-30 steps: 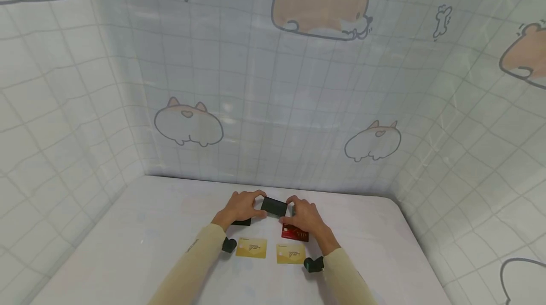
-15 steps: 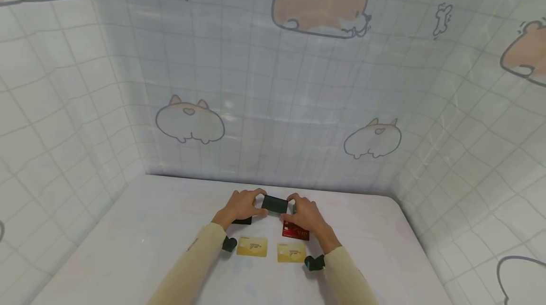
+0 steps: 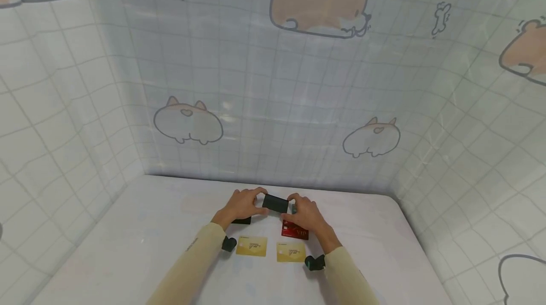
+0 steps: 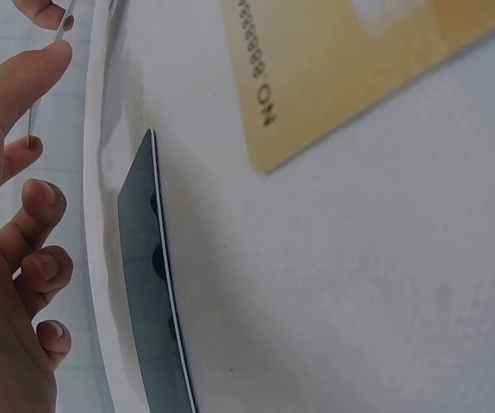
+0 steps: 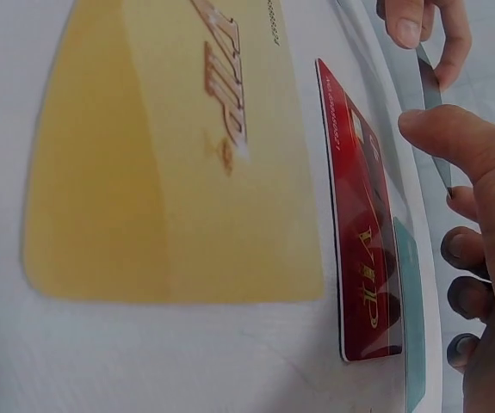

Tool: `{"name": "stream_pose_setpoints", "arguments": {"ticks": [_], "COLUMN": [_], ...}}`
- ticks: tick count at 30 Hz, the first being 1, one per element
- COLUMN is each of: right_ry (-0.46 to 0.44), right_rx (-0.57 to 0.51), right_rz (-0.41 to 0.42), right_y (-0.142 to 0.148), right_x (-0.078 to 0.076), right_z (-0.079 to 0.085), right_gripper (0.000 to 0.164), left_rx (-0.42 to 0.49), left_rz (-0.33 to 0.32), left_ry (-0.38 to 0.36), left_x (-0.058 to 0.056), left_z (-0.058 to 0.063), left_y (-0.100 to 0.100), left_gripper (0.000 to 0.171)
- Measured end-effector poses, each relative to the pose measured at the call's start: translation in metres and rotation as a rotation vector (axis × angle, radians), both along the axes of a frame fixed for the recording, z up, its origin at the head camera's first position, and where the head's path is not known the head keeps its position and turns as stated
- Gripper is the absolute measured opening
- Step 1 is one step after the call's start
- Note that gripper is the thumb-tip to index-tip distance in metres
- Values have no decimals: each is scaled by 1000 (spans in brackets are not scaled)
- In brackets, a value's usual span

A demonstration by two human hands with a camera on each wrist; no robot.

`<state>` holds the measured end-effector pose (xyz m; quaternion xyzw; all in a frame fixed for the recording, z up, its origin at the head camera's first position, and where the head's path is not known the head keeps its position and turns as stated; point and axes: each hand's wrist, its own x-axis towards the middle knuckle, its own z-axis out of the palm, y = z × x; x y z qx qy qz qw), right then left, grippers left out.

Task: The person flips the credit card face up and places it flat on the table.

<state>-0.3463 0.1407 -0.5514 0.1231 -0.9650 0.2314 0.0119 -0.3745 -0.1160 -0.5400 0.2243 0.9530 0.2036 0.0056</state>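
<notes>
Between my two hands a dark card [image 3: 275, 203] is held up at the far part of the table. My left hand [image 3: 243, 204] pinches its left end between thumb and index finger. The other end is pinched the same way by my right hand [image 3: 305, 213]. Below my left hand another dark card [image 4: 148, 284] lies on the table, partly covered in the head view. A red VIP card [image 5: 363, 232] lies under my right hand, with a teal card [image 5: 411, 318] just beyond it. The held card appears almost edge-on in both wrist views.
Two yellow cards [image 3: 251, 246] [image 3: 291, 252] lie side by side nearer to me, between the forearms. A black wrist device [image 3: 229, 244] sits at the left wrist, another black device [image 3: 314, 263] at the right. A patterned curtain [image 3: 273, 153] stands behind the white table [image 3: 141, 238].
</notes>
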Motion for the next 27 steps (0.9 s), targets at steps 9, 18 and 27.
{"name": "stream_pose_setpoints", "arguments": {"ticks": [9, 18, 27], "right_ry": [93, 137, 103], "right_rx": [-16, -3, -38], "right_rz": [57, 110, 154], "right_y": [0, -1, -2], "right_x": [-3, -11, -19], "right_z": [3, 6, 7], "right_gripper": [61, 62, 61], "left_rx": [29, 55, 59], "left_rz": [-13, -32, -49], "left_ry": [28, 57, 59], "left_x": [-3, -11, -14], "left_z": [3, 1, 6], "left_y": [2, 5, 8], "left_gripper": [63, 60, 61]}}
